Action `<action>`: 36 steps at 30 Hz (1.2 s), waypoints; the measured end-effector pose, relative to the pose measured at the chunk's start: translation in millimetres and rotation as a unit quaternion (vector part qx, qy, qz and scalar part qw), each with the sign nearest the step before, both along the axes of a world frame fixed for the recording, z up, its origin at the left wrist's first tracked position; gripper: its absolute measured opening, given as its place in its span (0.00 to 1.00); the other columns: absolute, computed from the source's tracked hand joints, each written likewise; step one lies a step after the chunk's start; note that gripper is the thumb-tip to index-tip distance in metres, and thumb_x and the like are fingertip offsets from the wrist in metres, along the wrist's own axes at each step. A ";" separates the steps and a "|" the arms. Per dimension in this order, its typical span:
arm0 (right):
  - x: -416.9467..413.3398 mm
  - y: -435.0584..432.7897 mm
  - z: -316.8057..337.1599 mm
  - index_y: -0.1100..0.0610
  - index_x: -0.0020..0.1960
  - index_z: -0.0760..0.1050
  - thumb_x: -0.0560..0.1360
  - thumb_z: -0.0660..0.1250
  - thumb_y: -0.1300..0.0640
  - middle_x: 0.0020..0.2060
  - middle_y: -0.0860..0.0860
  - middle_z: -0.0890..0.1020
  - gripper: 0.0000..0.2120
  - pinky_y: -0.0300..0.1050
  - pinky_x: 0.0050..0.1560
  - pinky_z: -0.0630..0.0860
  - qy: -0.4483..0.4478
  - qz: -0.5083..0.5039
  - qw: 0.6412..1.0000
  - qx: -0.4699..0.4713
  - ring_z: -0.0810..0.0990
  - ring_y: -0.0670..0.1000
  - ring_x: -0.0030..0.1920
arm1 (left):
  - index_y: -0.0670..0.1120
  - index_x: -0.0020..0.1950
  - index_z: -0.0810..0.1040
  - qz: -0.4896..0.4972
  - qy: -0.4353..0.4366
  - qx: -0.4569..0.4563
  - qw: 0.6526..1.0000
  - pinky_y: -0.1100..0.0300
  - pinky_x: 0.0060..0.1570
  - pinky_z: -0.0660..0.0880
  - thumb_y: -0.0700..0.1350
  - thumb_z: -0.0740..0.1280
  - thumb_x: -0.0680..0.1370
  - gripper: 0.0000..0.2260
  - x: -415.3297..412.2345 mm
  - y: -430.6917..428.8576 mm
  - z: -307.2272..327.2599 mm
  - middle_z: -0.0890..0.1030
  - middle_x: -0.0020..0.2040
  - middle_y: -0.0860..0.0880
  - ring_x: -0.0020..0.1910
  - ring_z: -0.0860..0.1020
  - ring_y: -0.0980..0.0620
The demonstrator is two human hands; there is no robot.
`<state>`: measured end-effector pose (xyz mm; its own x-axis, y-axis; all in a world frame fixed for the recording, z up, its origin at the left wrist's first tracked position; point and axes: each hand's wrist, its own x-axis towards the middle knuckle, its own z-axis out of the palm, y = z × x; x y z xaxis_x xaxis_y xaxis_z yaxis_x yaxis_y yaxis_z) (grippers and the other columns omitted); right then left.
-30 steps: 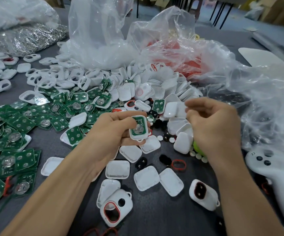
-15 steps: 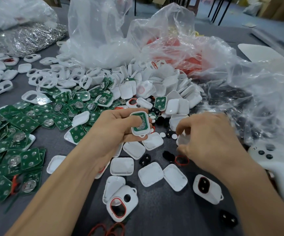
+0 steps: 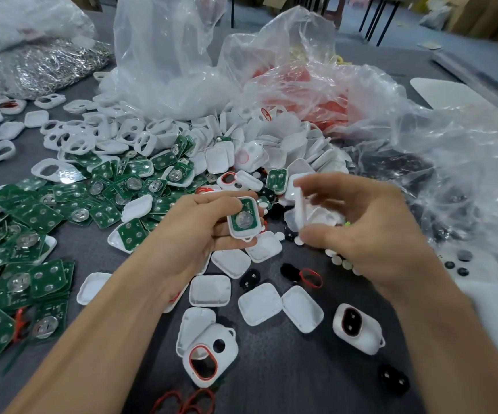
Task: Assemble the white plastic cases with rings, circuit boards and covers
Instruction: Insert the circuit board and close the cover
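Observation:
My left hand [image 3: 194,231] grips a white case [image 3: 244,222] at the centre of the view, with a green circuit board and its round silver cell facing up inside. To its right, my right hand [image 3: 370,231] pinches a white cover [image 3: 300,209] on edge between thumb and fingers, a short gap from the case. Loose white covers [image 3: 259,303] lie on the grey table below both hands. A case with a red ring [image 3: 208,358] lies near the front.
Green circuit boards [image 3: 32,222] are heaped at the left. White cases [image 3: 128,138] pile up behind them. Clear plastic bags [image 3: 301,85] stand at the back and right. A white controller [image 3: 477,285] lies at the right edge. Black button pads [image 3: 249,277] and red rings [image 3: 310,277] are scattered about.
My right hand dipped to the pile of covers, picked one up, and has risen with it beside the case. My left hand has kept holding the case.

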<state>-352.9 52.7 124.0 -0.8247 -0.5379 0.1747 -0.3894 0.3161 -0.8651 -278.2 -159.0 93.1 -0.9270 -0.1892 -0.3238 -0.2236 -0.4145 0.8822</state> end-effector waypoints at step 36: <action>15.5 -15.6 -17.5 0.54 0.59 0.84 0.62 0.80 0.67 0.53 0.51 0.88 0.26 0.42 0.55 0.82 -0.184 0.027 0.946 -0.264 0.86 0.50 0.56 | 0.38 0.64 0.82 -0.138 0.034 0.106 0.984 0.54 0.49 0.83 0.36 0.67 0.75 0.18 5.9 -3.0 -2.5 0.83 0.62 0.37 0.56 0.85 0.44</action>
<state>-337.4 37.1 106.5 -0.8556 -0.4989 0.1383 -0.0350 -0.2108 -0.9769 -272.3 -162.0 90.7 -0.9546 0.1374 -0.2641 -0.2964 -0.5228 0.7993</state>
